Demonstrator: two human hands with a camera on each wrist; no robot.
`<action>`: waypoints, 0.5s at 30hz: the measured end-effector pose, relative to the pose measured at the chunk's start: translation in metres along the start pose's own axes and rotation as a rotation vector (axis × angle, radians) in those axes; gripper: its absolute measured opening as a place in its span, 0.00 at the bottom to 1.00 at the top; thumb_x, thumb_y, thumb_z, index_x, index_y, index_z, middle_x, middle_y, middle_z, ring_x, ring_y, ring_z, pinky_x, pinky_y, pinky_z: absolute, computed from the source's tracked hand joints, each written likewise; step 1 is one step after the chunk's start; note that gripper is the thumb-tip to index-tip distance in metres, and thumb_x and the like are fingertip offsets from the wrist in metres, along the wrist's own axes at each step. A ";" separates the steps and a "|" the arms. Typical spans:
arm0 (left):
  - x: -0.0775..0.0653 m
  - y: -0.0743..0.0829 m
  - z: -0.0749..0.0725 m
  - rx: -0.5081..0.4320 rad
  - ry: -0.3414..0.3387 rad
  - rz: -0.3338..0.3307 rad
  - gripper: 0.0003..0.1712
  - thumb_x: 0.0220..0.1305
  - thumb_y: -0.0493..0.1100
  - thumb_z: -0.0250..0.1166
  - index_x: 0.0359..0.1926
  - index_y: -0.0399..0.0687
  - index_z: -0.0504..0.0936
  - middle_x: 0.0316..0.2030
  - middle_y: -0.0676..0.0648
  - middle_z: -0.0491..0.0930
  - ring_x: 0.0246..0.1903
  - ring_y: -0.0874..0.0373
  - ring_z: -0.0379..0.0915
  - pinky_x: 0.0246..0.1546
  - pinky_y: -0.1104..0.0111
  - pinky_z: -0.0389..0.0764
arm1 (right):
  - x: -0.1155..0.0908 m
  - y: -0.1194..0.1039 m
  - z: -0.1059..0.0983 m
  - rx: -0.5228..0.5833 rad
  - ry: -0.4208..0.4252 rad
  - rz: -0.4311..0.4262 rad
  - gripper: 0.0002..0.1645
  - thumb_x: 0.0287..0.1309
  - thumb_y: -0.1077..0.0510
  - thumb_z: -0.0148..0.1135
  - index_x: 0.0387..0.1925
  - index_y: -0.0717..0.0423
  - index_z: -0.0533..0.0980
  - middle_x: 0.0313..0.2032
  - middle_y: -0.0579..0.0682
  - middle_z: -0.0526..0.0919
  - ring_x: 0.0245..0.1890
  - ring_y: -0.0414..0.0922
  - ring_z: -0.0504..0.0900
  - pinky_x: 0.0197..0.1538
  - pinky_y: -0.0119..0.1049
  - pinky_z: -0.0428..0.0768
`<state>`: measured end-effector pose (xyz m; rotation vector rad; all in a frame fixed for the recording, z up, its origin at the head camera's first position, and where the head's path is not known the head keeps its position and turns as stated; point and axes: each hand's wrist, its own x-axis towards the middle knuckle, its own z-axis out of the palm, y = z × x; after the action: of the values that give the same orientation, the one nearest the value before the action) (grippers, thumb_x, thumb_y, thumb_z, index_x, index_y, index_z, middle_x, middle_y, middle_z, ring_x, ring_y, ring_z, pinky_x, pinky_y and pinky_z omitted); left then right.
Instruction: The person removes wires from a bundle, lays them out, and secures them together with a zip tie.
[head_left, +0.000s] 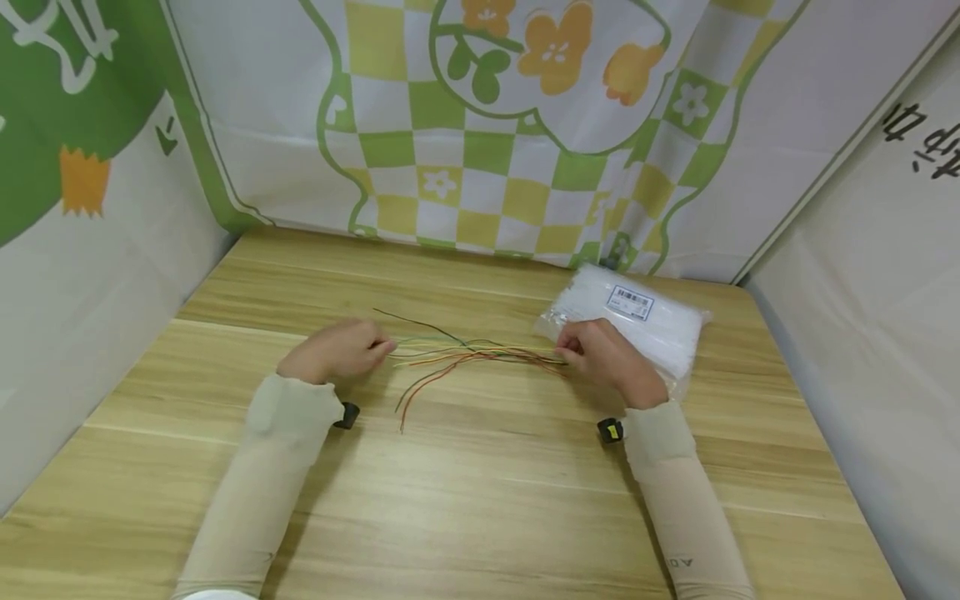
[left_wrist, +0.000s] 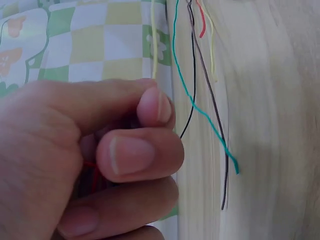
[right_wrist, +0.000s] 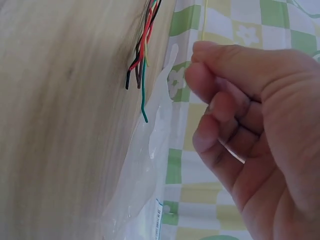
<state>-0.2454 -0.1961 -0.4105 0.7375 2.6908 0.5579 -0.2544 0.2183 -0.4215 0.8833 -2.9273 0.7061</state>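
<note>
A loose bunch of thin coloured wires (head_left: 474,354), red, green, black, brown and yellow, lies across the table, crossing near its middle and fanning out at both ends. My left hand (head_left: 337,350) pinches the left end of a yellow wire (left_wrist: 155,50) between thumb and index finger. At the other side, my right hand (head_left: 606,360) pinches a yellow wire (right_wrist: 204,22) the same way, its other fingers loosely curled. Between the hands the yellow strand runs nearly straight over the bunch. Beside my left fingers hang a green wire (left_wrist: 204,114) and a brown wire (left_wrist: 212,97).
A clear plastic bag of white items (head_left: 660,333) with a label lies just behind and right of my right hand. Wood-grain table (head_left: 480,517) extends in front of the wires. A checked, flowered cloth (head_left: 487,192) hangs at the back edge.
</note>
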 end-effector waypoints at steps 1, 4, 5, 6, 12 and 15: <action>0.001 0.000 0.001 0.011 0.002 -0.002 0.29 0.84 0.45 0.50 0.18 0.54 0.68 0.16 0.55 0.64 0.17 0.62 0.55 0.31 0.66 0.68 | 0.000 0.000 0.000 -0.002 -0.003 0.004 0.04 0.66 0.61 0.72 0.33 0.56 0.86 0.29 0.47 0.89 0.30 0.38 0.83 0.39 0.37 0.83; 0.002 0.002 0.003 0.021 0.007 -0.004 0.29 0.83 0.45 0.51 0.17 0.55 0.66 0.15 0.56 0.62 0.17 0.62 0.54 0.29 0.66 0.65 | 0.000 -0.001 0.000 -0.003 -0.021 0.026 0.04 0.67 0.61 0.71 0.34 0.56 0.87 0.31 0.47 0.89 0.31 0.38 0.83 0.41 0.38 0.83; 0.003 0.002 0.004 0.019 0.007 -0.011 0.29 0.83 0.45 0.51 0.17 0.55 0.65 0.15 0.56 0.61 0.17 0.63 0.53 0.28 0.67 0.64 | 0.000 -0.002 0.000 -0.003 -0.026 0.036 0.04 0.67 0.61 0.71 0.34 0.56 0.87 0.31 0.47 0.90 0.32 0.38 0.84 0.41 0.39 0.84; 0.004 0.003 0.005 0.016 0.008 -0.016 0.29 0.83 0.45 0.51 0.17 0.56 0.65 0.16 0.56 0.60 0.17 0.63 0.53 0.28 0.67 0.63 | -0.001 -0.002 0.000 -0.001 -0.031 0.046 0.04 0.67 0.60 0.71 0.34 0.56 0.87 0.32 0.48 0.90 0.32 0.39 0.84 0.42 0.39 0.84; 0.005 0.003 0.010 0.022 0.032 -0.052 0.29 0.80 0.47 0.55 0.15 0.57 0.62 0.17 0.56 0.59 0.18 0.63 0.52 0.25 0.69 0.60 | -0.002 -0.002 0.002 -0.011 -0.054 0.077 0.03 0.67 0.61 0.71 0.35 0.55 0.88 0.34 0.47 0.91 0.34 0.39 0.86 0.44 0.40 0.85; 0.007 0.004 0.012 0.046 0.054 -0.057 0.30 0.79 0.47 0.56 0.15 0.57 0.61 0.18 0.56 0.59 0.19 0.63 0.54 0.25 0.69 0.59 | -0.002 -0.001 0.003 -0.027 -0.055 0.070 0.03 0.66 0.61 0.71 0.35 0.54 0.88 0.33 0.47 0.90 0.34 0.39 0.85 0.44 0.40 0.85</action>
<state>-0.2445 -0.1859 -0.4206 0.6650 2.7733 0.5099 -0.2516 0.2174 -0.4240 0.8144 -3.0224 0.6540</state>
